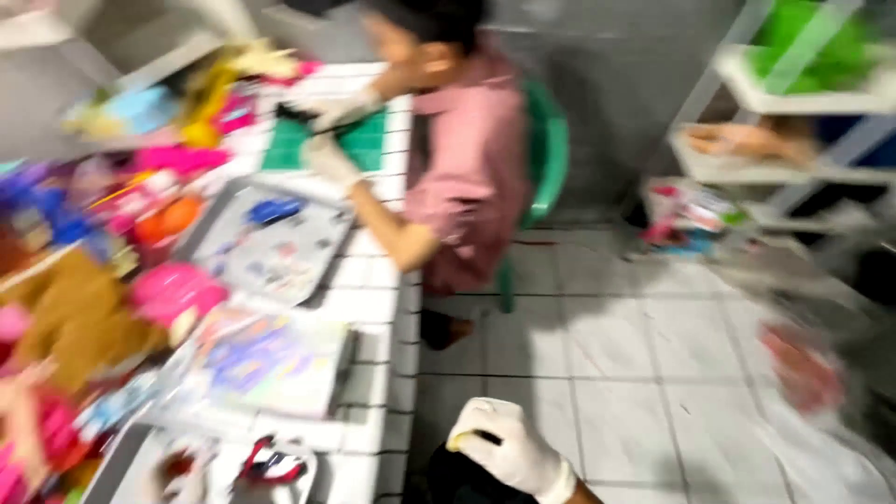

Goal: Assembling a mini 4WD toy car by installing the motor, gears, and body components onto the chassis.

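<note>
White-tiled counter (373, 280) runs down the left, cluttered w/ toys. Only my right hand (509, 450), in a white glove, shows, curled round a small yellow-tipped piece (459, 442) off the counter's near-right corner. Left hand unseen. Frame's blurry; I'd steady the view first.

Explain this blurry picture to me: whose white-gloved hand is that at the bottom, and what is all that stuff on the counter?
There is no machine here. A camera worn on a person's head looks down, and it is blurred. The gloved hand at the bottom is the wearer's own; which hand it is I cannot tell. It seems to grip something small and yellowish. The white tiled counter carries colourful toys and flat printed packages. Further along, a co-worker in a pink shirt, also gloved, sits on a green chair working over a green mat. Shelves stand on the right.
</note>
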